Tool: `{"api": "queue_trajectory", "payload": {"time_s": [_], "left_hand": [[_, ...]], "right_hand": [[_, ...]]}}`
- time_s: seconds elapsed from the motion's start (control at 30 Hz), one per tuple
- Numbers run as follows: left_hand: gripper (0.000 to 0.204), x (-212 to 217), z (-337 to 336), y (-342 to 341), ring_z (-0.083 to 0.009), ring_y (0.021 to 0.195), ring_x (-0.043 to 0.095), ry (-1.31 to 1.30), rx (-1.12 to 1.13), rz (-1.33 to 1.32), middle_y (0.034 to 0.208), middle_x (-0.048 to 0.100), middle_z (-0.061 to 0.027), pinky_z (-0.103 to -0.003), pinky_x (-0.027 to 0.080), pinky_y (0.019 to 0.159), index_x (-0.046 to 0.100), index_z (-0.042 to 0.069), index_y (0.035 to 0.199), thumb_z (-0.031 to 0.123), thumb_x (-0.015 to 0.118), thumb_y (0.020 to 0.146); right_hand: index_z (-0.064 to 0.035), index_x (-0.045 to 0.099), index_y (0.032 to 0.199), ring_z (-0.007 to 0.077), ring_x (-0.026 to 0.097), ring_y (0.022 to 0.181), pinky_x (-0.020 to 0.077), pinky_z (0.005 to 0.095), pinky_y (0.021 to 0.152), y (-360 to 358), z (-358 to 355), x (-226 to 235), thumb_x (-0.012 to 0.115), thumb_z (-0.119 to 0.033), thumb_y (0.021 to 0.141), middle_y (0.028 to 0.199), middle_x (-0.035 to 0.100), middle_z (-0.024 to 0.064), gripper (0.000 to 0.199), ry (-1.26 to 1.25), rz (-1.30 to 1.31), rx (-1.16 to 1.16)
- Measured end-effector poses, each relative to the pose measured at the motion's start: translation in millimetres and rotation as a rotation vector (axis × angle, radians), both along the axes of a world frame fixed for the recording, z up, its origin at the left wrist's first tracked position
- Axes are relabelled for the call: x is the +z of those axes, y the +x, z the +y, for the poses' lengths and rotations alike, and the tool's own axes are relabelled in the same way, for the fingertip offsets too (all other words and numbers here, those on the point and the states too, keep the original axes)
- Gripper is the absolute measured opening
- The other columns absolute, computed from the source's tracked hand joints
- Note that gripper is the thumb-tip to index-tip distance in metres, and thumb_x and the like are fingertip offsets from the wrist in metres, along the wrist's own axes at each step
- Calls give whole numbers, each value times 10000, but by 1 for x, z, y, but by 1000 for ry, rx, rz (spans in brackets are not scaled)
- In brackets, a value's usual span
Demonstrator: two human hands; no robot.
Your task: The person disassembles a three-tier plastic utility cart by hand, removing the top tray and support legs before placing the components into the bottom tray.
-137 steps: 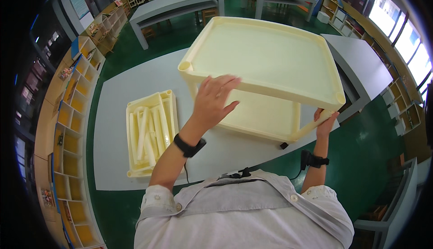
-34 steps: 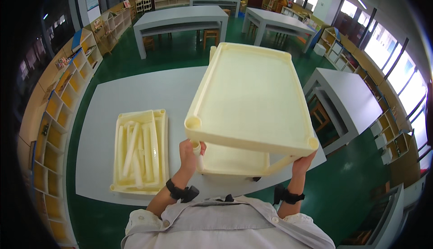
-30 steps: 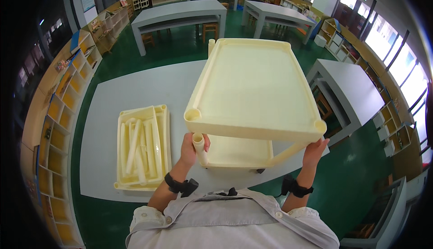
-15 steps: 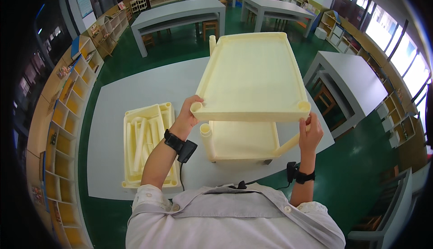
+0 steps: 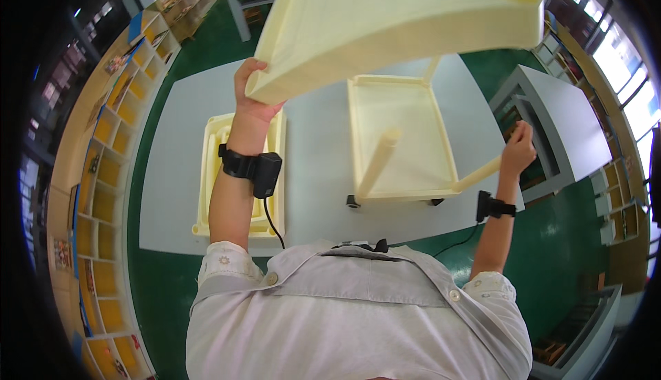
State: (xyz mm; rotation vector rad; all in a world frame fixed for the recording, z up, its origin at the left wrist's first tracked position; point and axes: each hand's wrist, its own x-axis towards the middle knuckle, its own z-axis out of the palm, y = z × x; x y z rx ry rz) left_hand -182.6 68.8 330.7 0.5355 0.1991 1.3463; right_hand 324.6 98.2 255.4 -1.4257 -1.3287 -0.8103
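Shelves point(image 5: 110, 242) and a green floor point(image 5: 172, 283) lie around the grey surface point(image 5: 315, 153), which carries a cream lower tray point(image 5: 416, 132) on casters point(image 5: 353, 202) right of centre and another cream tray point(image 5: 278, 139) left of centre. The left hand point(image 5: 255, 91) grips the near left corner of the raised tray point(image 5: 385, 29) at upper centre; the right hand point(image 5: 520, 149) is curled beside the near right post point(image 5: 478, 173), contact unclear. Supporting the raised tray's right side too would likely keep it level and clear of the posts.

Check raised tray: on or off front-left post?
Off: front-left post has a bare top; left hand holds raised tray apart.
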Motion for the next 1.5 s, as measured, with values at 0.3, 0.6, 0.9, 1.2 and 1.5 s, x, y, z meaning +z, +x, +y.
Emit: {"api": "queue_trajectory", "payload": {"time_s": [0.3, 0.6, 0.9, 1.2, 1.5], "left_hand": [[270, -112, -132, -73, -268, 756, 578, -404, 631, 391, 819, 559, -135, -372, 506, 670, 548, -29, 886, 42, 515, 627], [168, -190, -200, -31, -178, 627, 532, -587, 675, 506, 691, 530, -58, -300, 466, 567, 571, 43, 778, 52, 552, 612], [567, -186, -205, 23, -161, 894, 562, -369, 663, 883, 988, 574, -56, -264, 445, 784, 492, -19, 1122, -12, 545, 557], [513, -98, -230, 78, -262, 748, 602, -79, 943, 1727, 823, 599, -164, -317, 473, 705, 511, 1, 1042, 126, 640, 562], [288, -25, -289, 98, -203, 519, 578, 416, 1065, 2385, 648, 612, -44, -269, 451, 461, 636, 109, 837, 98, 675, 552]], "right_hand": [[-169, 607, 918, 310, 621, 620, 489, 406, 529, 88, 42, -3, 453, -310, 905, 718, 649, 72, 209, -111, -22, -92], [-117, 636, 942, 269, 637, 720, 499, 365, 621, 149, 36, 8, 448, -340, 906, 761, 658, 73, 294, -305, 4, -118], [-5, 554, 1046, 299, 556, 945, 436, 371, 836, 40, -49, 35, 536, -104, 858, 1017, 581, 137, 213, -120, -70, 388], [-85, 583, 994, 325, 452, 1124, 360, 459, 930, -114, -115, 62, 642, -38, 681, 1056, 548, 106, 321, -441, -155, 818], [-156, 515, 1173, 285, 263, 1294, 159, 521, 1061, -178, -147, 102, 717, -136, 624, 1261, 457, 81, 585, -606, -555, 900]]}}
